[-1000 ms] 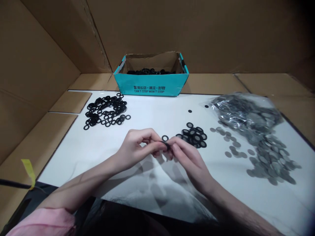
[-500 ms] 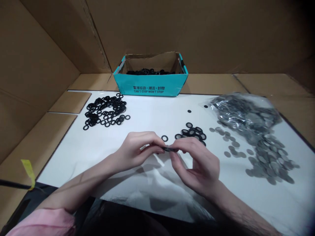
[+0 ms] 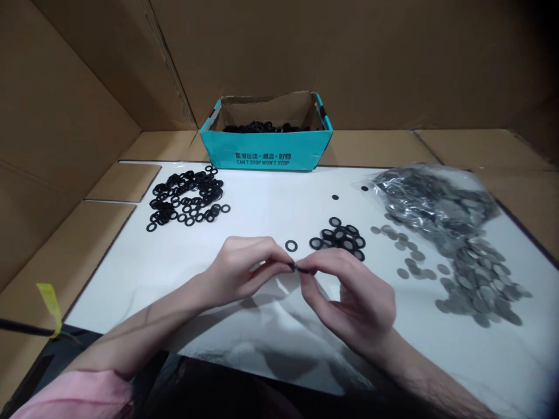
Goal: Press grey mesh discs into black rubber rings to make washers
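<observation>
Between my two hands is a small black ring, seen nearly edge-on. My left hand pinches its left side between thumb and fingertips. On the other side, the thumb and index finger of my right hand are closed on it. Whether a disc sits inside this ring is hidden by the fingers. Just beyond my fingertips a single black ring lies flat on the white table. Behind my right hand is a small pile of black rings with grey mesh centres.
A teal box holding black rings stands at the back. Loose black rings are heaped on the left. To the right lie a clear bag of grey discs and loose grey discs. Cardboard walls surround the white table.
My right hand has turned and shifted slightly down and right, and the held ring is tilted differently. My left hand keeps its pinch almost in place.
</observation>
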### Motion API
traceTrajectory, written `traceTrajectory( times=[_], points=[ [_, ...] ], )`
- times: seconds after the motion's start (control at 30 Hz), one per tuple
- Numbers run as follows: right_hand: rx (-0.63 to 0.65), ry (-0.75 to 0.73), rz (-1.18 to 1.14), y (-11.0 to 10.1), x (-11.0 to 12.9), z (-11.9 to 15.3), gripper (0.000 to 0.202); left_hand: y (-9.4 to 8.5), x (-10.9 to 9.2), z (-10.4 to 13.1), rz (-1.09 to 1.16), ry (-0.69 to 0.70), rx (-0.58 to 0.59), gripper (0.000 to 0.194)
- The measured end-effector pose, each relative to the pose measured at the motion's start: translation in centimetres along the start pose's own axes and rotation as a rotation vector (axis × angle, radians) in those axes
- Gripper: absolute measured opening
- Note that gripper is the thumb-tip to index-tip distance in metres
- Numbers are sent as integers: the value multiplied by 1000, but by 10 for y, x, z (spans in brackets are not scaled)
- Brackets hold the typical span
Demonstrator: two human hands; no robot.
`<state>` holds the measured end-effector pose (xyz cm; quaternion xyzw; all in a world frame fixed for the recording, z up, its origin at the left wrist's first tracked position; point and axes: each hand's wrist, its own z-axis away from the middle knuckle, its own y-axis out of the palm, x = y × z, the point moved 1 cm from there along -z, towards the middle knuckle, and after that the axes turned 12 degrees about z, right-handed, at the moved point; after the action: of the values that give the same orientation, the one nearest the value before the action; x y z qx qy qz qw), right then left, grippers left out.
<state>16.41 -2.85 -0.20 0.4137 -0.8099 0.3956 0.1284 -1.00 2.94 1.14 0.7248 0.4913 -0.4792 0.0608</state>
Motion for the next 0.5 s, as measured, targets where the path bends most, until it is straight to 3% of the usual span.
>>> traceTrajectory(
  times=[0.13,0.3,0.4,0.5],
  points=[
    [-8,-17,2,1,-6,0,40,0,1,-1,88,-60,-44,7],
    [27,5,-10,-1,-11,1,37,2,1,-1,495,-448,-64,18],
    [36,124,-68,-1,-11,2,29,6,2,0,758,-665,-70,28],
    [71,341,-201,0,-10,0,19,8,5,1,872,-737,-84,31]
  ],
)
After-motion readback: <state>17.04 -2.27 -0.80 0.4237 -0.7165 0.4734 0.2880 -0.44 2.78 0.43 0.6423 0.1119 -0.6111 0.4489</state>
